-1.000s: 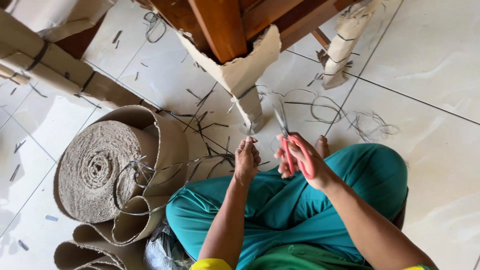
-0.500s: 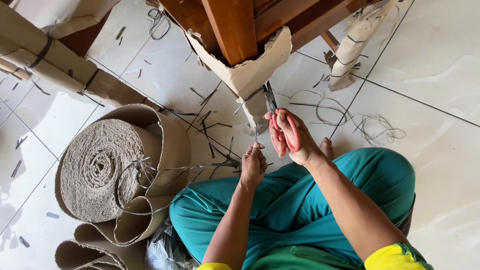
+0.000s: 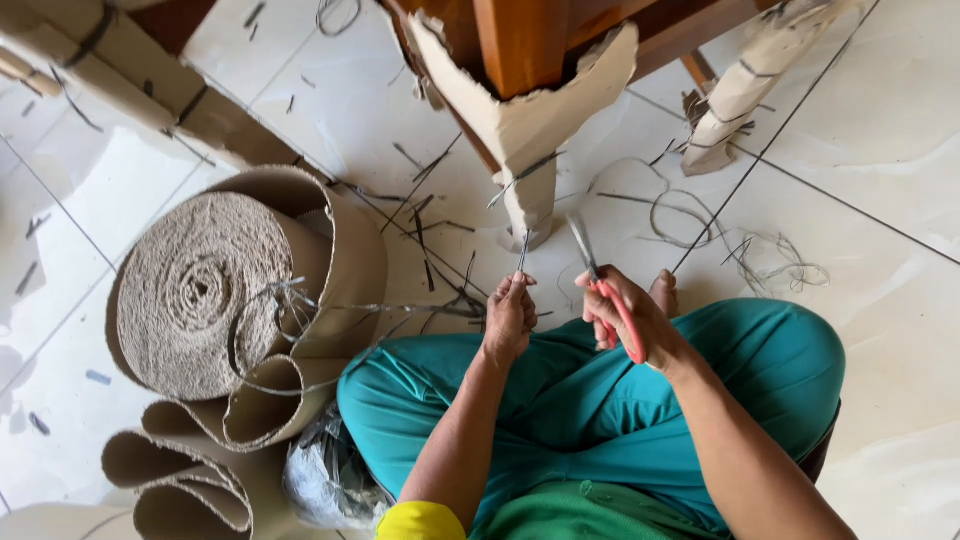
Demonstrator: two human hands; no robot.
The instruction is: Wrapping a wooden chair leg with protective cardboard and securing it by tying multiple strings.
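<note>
The left hand [image 3: 508, 318] pinches the end of a thin dark strap [image 3: 523, 250], which runs up and away toward the cardboard-wrapped furniture leg [image 3: 530, 195]. The right hand [image 3: 630, 320], just to its right, grips red-handled scissors [image 3: 605, 290]; their blades point the same way, seemingly shut, beside the strap without touching

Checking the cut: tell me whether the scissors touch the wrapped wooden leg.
Apart. The head view shows bare floor tile between the scissors tips and the cardboard-wrapped leg; the right hand holds them.
</note>
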